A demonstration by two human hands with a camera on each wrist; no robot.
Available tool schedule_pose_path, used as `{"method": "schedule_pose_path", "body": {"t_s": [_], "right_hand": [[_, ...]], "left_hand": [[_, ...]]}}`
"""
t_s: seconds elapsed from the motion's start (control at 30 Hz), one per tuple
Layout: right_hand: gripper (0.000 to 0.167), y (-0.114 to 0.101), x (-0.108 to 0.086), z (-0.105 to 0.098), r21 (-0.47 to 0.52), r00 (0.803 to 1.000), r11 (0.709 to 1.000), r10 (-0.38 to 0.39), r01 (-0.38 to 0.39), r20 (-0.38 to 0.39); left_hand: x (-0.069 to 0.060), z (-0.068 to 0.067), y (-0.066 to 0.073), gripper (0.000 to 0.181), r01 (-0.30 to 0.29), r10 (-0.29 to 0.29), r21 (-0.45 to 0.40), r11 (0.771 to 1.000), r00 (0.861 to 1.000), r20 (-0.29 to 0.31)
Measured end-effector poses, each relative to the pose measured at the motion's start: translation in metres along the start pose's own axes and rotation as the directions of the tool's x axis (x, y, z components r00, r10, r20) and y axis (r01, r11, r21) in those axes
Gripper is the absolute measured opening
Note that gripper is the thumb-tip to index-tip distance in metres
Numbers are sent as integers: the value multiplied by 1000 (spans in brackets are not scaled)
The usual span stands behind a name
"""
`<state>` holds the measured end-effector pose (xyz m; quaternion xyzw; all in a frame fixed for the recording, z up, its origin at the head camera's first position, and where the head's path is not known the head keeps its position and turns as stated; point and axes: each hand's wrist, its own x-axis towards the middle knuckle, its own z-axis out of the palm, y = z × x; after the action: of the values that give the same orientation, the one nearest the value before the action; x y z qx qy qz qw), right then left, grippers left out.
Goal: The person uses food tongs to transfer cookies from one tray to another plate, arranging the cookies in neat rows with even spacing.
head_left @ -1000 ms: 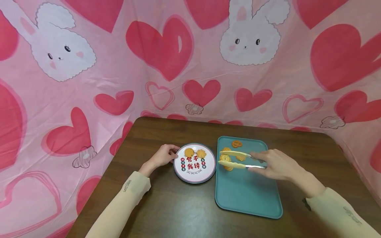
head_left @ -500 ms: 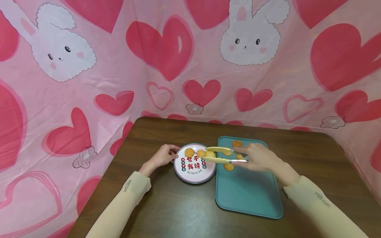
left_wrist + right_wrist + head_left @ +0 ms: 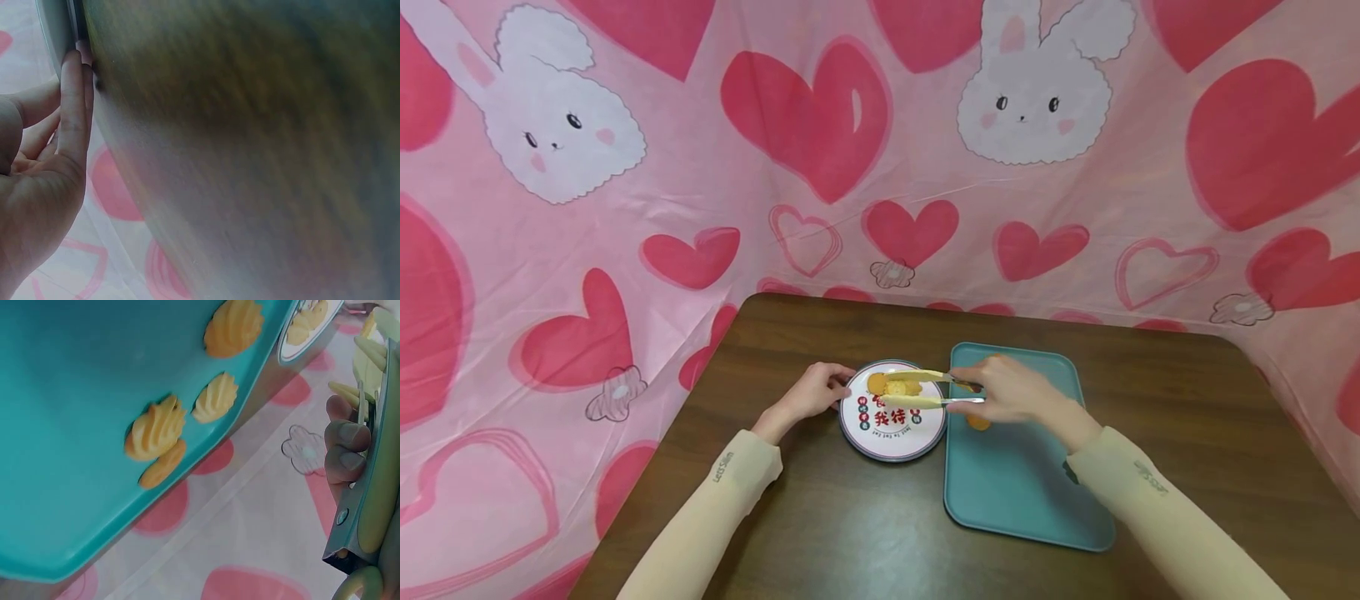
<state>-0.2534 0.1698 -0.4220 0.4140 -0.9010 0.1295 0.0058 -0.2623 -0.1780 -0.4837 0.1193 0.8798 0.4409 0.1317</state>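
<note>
- Nearest, reaching forward: two cream sleeves (image 3: 700,525) with small dark lettering.
- Just beyond, on one dark wood-grained table (image 3: 820,508): one teal tray (image 3: 1022,492), rounded at the corners, raised at the rim.
- On the tray, clearest from the right wrist: four pieces, namely three golden ridged biscuits (image 3: 234,328) and one flatter, browner piece (image 3: 162,464).
- In the curled fingers of the right hand (image 3: 1011,390): one pair of tongs (image 3: 917,402), steel at the handle, pale yellow along the arms, reaching left over the plate.
- At the plate's left edge: the left hand (image 3: 811,390), with thumb and fingertips holding the rim; impossible to tell how tightly.
- Left of the tray: one round white plate (image 3: 891,450), dark-edged, printed with red characters.
- Over its far part: one plain round biscuit (image 3: 877,382), one yellow clasped biscuit (image 3: 897,388) between the tong arms, and probably one more, largely hidden there.
- Farthest: one pink cloth (image 3: 925,150) with many red hearts (image 3: 808,117) and two white rabbit heads (image 3: 568,137).
</note>
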Motion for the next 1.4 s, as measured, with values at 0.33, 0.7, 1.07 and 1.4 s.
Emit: {"method": "schedule_pose_path", "body": {"t_s": [0.33,0.7,1.07,1.4], "right_hand": [[58,-6,19,16,31,998,999,29,-31,57],[56,-13,32,30,72,995,997,31,-38,98],[56,-18,41,40,61,992,996,56,-63,112],[58,-22,41,45,50,988,994,86,-93,128]], "left_hand": [[1,0,-1,37,5,-5,1,1000,1000,1],[1,0,-1,37,1,-1,-4,1000,1000,-2],[1,0,0,37,-4,4,-9,1000,1000,2],[1,0,-1,37,16,-15,-17,1000,1000,12]]}}
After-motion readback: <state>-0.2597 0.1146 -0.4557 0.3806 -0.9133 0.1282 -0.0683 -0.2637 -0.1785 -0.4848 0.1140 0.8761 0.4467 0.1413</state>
